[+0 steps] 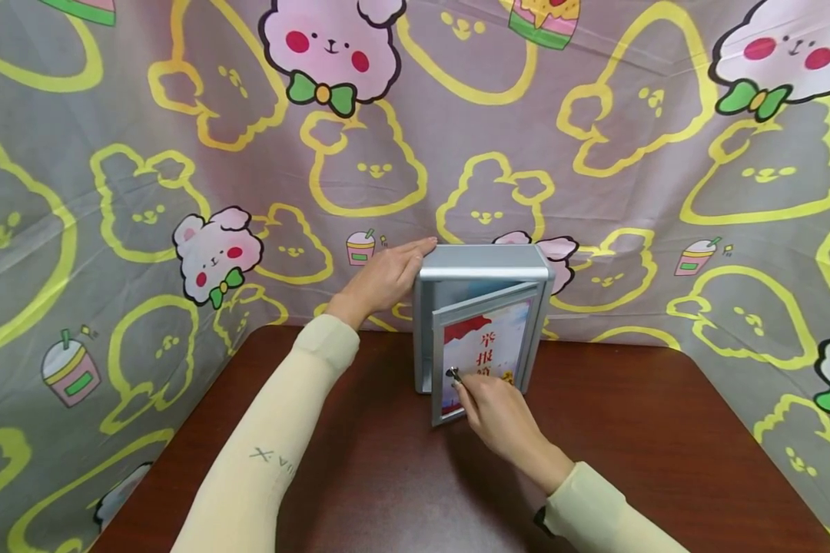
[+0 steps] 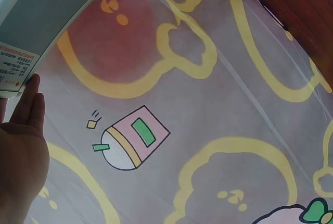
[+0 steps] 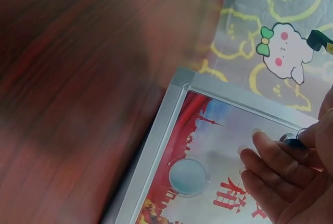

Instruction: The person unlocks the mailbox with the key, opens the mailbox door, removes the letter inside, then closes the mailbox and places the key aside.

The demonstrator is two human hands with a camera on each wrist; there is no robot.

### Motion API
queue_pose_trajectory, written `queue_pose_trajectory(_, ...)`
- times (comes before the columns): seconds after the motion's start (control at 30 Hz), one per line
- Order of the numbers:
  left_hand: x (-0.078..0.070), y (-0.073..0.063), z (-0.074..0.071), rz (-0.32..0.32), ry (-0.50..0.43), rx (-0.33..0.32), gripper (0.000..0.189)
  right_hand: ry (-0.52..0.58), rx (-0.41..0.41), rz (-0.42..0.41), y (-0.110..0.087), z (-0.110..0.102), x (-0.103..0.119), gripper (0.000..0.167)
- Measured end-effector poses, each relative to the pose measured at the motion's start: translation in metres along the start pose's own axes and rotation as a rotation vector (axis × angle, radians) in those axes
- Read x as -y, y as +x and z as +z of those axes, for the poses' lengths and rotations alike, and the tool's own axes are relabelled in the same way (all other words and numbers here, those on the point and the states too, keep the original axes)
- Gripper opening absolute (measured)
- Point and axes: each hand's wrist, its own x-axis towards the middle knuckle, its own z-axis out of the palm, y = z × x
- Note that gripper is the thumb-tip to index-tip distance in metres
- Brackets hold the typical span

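A grey metal letter box [image 1: 487,261] stands upright on the table. Its front door [image 1: 480,307], a framed panel with red Chinese characters, is swung partly outward. My left hand [image 1: 387,276] rests against the box's upper left side with straight fingers; in the left wrist view, that hand [image 2: 23,156] touches the edge near a printed label [image 2: 15,65]. At the door's left edge, my right hand [image 1: 501,415] pinches a small key [image 3: 295,141] at the lock. The right wrist view has the other fingers of this hand [image 3: 291,182] spread loosely over the panel.
The dark reddish-brown table [image 1: 360,476] reaches to a patterned cloth backdrop [image 1: 615,192] hanging behind and at both sides. A round clear window [image 3: 188,176] is set in the door panel.
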Motion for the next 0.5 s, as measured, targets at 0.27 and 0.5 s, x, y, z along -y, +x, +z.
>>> queue_pose_trajectory(0.27, -0.0003, -0.0001, -0.0002, -0.004, 0.003, -0.001, 0.050, -0.030, 0.002, -0.012, -0.0068, -0.0053, 0.0007, 0.034)
queue_pose_trajectory(0.5, -0.0018, -0.0003, -0.0008, -0.015, -0.008, 0.006, 0.051, -0.037, 0.016, -0.003, -0.0109, -0.0099, -0.0008, 0.033)
